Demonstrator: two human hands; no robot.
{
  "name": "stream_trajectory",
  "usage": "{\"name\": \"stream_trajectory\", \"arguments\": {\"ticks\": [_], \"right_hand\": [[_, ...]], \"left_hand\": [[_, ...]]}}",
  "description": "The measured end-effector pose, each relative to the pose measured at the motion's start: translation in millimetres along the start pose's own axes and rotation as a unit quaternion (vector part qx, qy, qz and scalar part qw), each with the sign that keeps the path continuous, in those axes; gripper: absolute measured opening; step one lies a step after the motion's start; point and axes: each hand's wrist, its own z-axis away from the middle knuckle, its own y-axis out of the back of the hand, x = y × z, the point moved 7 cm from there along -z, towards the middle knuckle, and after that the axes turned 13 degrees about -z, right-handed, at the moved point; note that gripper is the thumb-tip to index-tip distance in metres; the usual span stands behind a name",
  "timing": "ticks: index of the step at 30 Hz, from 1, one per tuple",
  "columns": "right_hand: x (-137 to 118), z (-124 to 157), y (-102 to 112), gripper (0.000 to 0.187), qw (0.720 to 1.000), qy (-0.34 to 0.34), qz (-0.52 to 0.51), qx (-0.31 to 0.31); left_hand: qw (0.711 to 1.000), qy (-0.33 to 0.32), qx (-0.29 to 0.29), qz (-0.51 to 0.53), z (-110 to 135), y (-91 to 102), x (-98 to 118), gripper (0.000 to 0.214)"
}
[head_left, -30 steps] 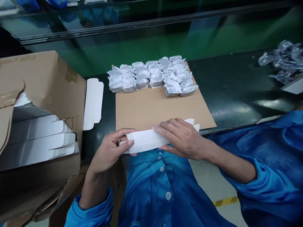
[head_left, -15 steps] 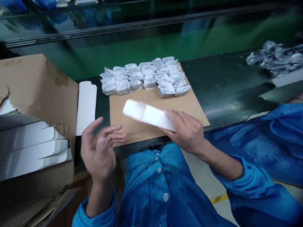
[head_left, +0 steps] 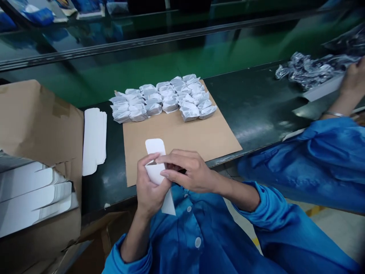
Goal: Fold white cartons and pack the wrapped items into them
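Note:
A small white cardboard box [head_left: 156, 174] stands tilted in front of my body, its end flap raised and the end open. My left hand [head_left: 150, 194] is wrapped around it from the left, thumb and fingers on opposite sides. From the right, my right hand [head_left: 191, 170] grips the box near its open end, fingertips bent at the rim. Part of the box is hidden behind my fingers. Just beyond both hands lies a brown cardboard sheet [head_left: 182, 139] bearing several rows of white-wrapped packets [head_left: 170, 102].
Flat white cartons [head_left: 92, 140] lie stacked on the dark bench at left. Beside them, a big brown carton [head_left: 57, 129] holds more folded white cartons [head_left: 31, 198]. At right, a co-worker's hand [head_left: 352, 82] is by shiny clear plastic bags [head_left: 310, 70].
The white box has come nearer my body and turned upright, its end flap now pointing away. My left hand has closed around it. A co-worker's hand has appeared at right.

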Motion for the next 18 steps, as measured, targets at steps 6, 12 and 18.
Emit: {"name": "stream_trajectory", "arguments": {"ticks": [6,12,18], "right_hand": [[36.5,-11.2,26.9,0.035,0.950,-0.171,-0.224,0.137],[41.9,-11.8,1.2,0.030,0.923,-0.225,-0.308,0.043],[32.2,-4.7,-3.9,0.021,0.941,-0.206,-0.263,0.056]], "left_hand": [[0.995,0.000,-0.095,-0.033,6.5,-7.0,-3.9,0.034],[0.996,-0.019,-0.075,-0.036,7.7,-14.4,-3.6,0.049],[0.998,-0.060,-0.013,0.009,15.2,-12.7,6.4,0.088]]}}
